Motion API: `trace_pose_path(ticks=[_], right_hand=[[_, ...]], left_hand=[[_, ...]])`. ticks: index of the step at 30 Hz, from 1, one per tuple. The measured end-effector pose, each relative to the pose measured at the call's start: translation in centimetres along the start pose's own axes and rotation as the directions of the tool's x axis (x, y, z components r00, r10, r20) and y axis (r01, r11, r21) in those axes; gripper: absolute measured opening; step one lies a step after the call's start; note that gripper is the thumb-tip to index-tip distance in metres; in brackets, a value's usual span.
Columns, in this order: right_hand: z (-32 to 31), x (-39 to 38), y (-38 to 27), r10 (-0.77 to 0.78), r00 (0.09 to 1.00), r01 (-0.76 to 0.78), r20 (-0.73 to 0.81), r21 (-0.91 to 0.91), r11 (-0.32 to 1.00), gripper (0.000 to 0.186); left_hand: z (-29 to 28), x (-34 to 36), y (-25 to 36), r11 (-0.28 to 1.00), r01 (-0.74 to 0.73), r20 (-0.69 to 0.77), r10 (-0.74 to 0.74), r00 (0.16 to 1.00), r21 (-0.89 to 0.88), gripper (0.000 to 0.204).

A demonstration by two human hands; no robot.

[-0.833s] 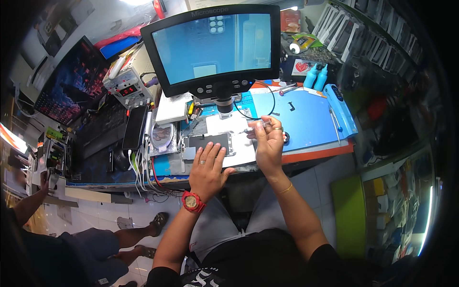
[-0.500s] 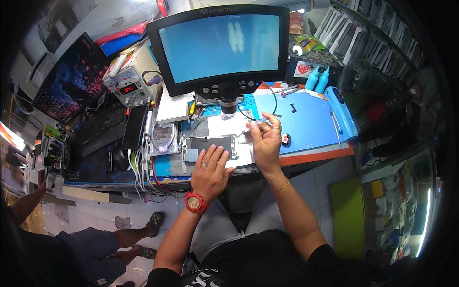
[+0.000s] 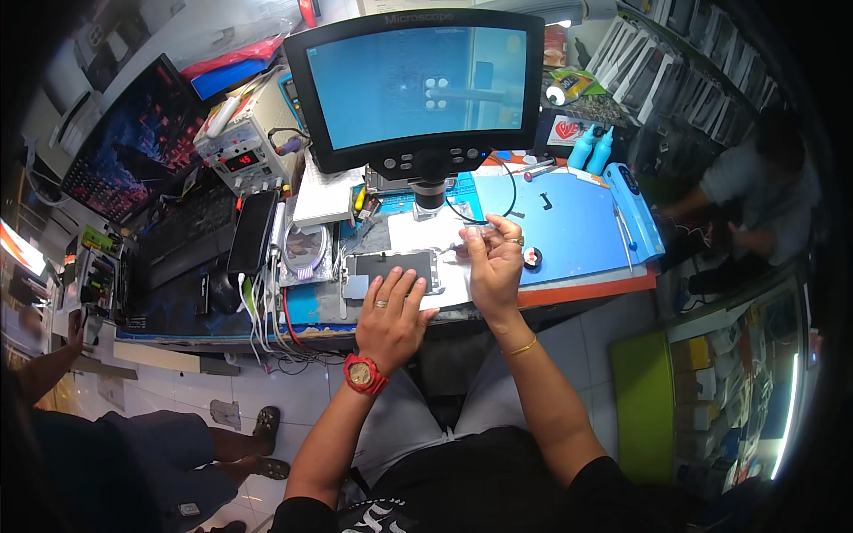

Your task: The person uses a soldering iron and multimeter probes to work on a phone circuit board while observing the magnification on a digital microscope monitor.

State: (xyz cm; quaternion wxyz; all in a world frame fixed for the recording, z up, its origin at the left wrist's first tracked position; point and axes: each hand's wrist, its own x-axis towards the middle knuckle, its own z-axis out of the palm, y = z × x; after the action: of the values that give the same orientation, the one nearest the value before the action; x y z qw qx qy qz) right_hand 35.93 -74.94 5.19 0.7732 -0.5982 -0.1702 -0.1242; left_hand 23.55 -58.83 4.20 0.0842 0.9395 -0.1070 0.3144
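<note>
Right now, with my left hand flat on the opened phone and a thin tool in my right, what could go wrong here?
1. The left hand presses on the opened dark rectangular phone; if it shifts, the thin metal tool in the right hand may slip and scratch parts.
2. The small round red-and-white container sits close beside the right hand; a knock could send it across the blue work mat.
3. The tangled cables hanging at the bench edge could snag.

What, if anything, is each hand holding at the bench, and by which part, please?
The left hand lies flat, fingers pressing down the near edge of the opened phone. The right hand pinches a thin tool at its rear end; its tip points toward the phone.
</note>
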Motion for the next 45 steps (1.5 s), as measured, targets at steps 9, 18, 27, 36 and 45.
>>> trace_pose_path(ticks=[9, 18, 27, 36, 45], right_hand=[[0.2, -0.1, 0.2, 0.004, 1.0, -0.004, 0.007, 0.009, 1.0, 0.034], [-0.8, 1.2, -3.0, -0.009, 0.998, 0.015, -0.065, 0.089, 0.996, 0.035], [-21.5, 13.3, -7.6, 0.022, 0.97, 0.244, 0.243, -0.965, -0.098, 0.047], [-17.5, 0.2, -7.8, -0.121, 0.941, 0.337, 0.317, -0.834, 0.436, 0.029], [-3.7, -15.7, -7.4, 0.153, 0.618, 0.468, 0.771, -0.518, 0.716, 0.017]], left_hand=[[0.1, -0.2, -0.1, 1.0, 0.008, -0.005, -0.008, 1.0, 0.0, 0.045], [0.4, 0.2, 0.0, 1.0, 0.004, 0.025, -0.004, 1.0, -0.019, 0.048], [0.3, -0.7, 0.3, 0.989, -0.013, -0.123, -0.006, 0.992, -0.148, 0.067], [-4.4, -13.1, -3.3, 0.256, 0.547, -0.129, -0.957, 0.259, -0.797, 0.023], [-2.4, -17.5, -5.1, 0.279, 0.756, 0.121, -0.897, 0.425, -0.592, 0.039]])
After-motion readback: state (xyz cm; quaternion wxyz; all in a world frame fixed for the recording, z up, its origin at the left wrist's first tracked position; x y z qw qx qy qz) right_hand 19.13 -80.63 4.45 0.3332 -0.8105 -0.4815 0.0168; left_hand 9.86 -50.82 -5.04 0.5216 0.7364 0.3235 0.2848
